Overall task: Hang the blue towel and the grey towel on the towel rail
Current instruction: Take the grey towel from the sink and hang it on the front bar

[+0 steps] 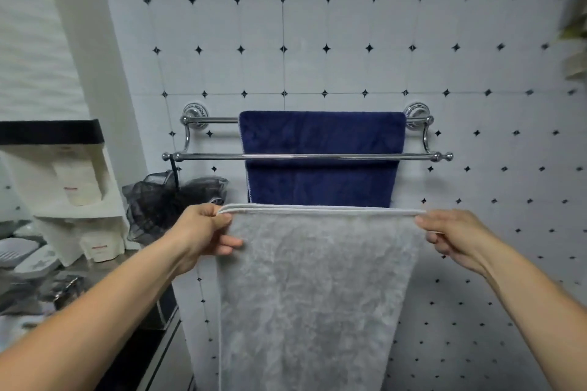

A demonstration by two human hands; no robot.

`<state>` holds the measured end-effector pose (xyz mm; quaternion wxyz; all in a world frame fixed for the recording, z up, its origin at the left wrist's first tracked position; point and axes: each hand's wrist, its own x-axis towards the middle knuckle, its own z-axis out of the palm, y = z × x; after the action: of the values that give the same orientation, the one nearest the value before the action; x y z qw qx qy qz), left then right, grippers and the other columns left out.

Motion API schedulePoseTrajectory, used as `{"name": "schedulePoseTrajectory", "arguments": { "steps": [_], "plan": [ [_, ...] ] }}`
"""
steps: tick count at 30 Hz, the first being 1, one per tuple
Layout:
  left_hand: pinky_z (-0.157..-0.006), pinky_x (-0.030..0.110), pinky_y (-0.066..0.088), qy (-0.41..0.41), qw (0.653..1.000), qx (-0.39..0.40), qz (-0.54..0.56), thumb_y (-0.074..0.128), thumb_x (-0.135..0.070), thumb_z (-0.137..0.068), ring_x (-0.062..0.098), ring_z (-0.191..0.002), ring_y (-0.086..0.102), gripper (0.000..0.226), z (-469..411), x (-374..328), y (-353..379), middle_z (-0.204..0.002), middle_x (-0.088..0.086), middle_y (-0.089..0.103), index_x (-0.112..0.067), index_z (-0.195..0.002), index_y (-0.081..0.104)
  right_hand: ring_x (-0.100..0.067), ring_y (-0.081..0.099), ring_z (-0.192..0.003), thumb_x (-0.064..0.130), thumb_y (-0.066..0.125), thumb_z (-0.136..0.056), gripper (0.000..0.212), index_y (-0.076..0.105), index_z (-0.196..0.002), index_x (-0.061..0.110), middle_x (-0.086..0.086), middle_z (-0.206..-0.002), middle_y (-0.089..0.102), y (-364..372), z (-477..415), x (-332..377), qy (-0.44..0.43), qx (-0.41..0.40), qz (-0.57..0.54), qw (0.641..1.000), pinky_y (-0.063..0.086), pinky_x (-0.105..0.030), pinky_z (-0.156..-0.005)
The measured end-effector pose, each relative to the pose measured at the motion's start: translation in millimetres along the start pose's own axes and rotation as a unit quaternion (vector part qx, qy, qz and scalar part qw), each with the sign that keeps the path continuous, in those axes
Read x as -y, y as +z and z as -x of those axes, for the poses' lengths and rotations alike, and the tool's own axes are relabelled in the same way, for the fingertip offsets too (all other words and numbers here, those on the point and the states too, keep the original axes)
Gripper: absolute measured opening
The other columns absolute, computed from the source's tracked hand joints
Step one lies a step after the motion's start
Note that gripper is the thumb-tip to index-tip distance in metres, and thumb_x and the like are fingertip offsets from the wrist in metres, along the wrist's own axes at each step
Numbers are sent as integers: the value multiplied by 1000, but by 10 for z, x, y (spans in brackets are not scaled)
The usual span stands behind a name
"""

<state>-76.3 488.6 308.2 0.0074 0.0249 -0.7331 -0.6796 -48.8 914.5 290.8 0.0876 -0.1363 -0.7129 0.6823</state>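
A: What does each hand hold?

B: The left hand (203,228) is closed on the top left corner of the grey towel (314,289), thumb in front, fingers curled behind the hem. The right hand (451,235) pinches the top right corner in the same way. The hem is stretched straight between them across the middle of the frame, and the rest of the towel hangs down to the bottom edge.

A: And the rail?

B: The towel rail (305,156) is above the hands, on the tiled wall (476,73). The grey towel does not touch it. The blue towel (320,143) is already draped over the upper, back bar and hangs behind the front bar.

A: Anything beside it?

B: A black mesh sponge (165,197) hangs from the left end of the front bar.
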Motion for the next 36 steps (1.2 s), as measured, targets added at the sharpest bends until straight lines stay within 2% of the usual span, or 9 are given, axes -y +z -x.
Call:
{"name": "schedulePoseTrajectory", "arguments": {
  "steps": [6, 11, 16, 22, 25, 28, 31, 33, 36],
  "plan": [
    [-47, 23, 58, -38, 980, -57, 189, 52, 0, -97, 19, -45, 67, 14, -342, 74, 364, -74, 19, 65, 4, -86, 59, -35, 73, -58, 11, 52, -100, 22, 50, -113, -6, -29, -105, 62, 287, -349, 140, 91, -11, -199, 976, 57, -30, -40],
    [-46, 21, 56, -33, 951, -75, 298, 54, -2, -96, 15, -46, 67, 11, -796, 13, 565, -76, 16, 63, 4, -87, 58, -29, 74, -57, 2, 56, -96, 22, 52, -114, -10, -30, -89, 70, 458, -710, 264, 21, -56, -284, 957, 57, -26, -46],
    [-51, 19, 56, 19, 943, -53, 329, 51, 1, -96, 12, -47, 65, 13, -1310, -125, 678, -77, 11, 58, -2, -85, 56, -31, 75, -64, -12, 36, -98, 20, 48, -114, -8, -30, -106, 60, 509, -1062, 467, -44, -33, -396, 917, 62, -34, -58],
    [-77, 27, 59, 110, 922, 17, 371, 39, 17, -92, 19, -87, 70, 29, -1614, -222, 729, -99, 13, 68, 2, -102, 62, -43, 72, -93, -12, 32, -70, 31, 60, -76, -1, -29, -102, 71, 450, -1244, 441, -115, 20, -502, 857, 59, -48, -83],
    [-95, 36, 53, 106, 892, 58, 435, 34, 20, -90, 30, -115, 60, 40, -1659, -240, 748, -117, 21, 59, 13, -126, 49, -41, 68, -104, 11, 59, -77, 20, 66, -94, 3, -20, -117, 69, 490, -1293, 486, -137, 29, -557, 819, 55, -52, -88],
    [-103, 44, 47, 89, 845, 64, 524, 27, 22, -77, 36, -113, 60, 52, -1658, -256, 755, -114, 24, 59, 13, -123, 50, -26, 72, -87, 45, 77, -71, 54, 61, -108, 8, -12, -105, 70, 570, -1362, 666, -129, 12, -536, 834, 58, -43, -81],
    [-100, 47, 49, 98, 793, 61, 598, 54, 6, -67, 33, -99, 64, 32, -1568, -346, 795, -100, 19, 64, 7, -98, 62, -27, 73, -85, 26, 78, -75, 23, 68, -81, 7, -11, -83, 71, 612, -1392, 759, -93, -5, -531, 842, 58, -50, -81],
    [-95, 39, 52, 115, 804, 54, 581, 72, -7, -70, 24, -92, 66, 22, -1513, -417, 869, -93, 12, 65, -3, -90, 63, -26, 72, -82, 4, 65, -84, 19, 67, -65, 6, -13, -82, 70, 610, -1377, 750, -89, -3, -501, 861, 59, -46, -83],
    [-85, 29, 55, 115, 855, -26, 505, 67, 6, -81, 16, -80, 65, 25, -1532, -414, 979, -83, 5, 60, -15, -83, 52, -19, 68, -76, -4, 64, -74, 27, 46, -62, 12, -6, -68, 62, 594, -1353, 678, -119, 32, -480, 869, 57, -38, -89]
  ]
}}
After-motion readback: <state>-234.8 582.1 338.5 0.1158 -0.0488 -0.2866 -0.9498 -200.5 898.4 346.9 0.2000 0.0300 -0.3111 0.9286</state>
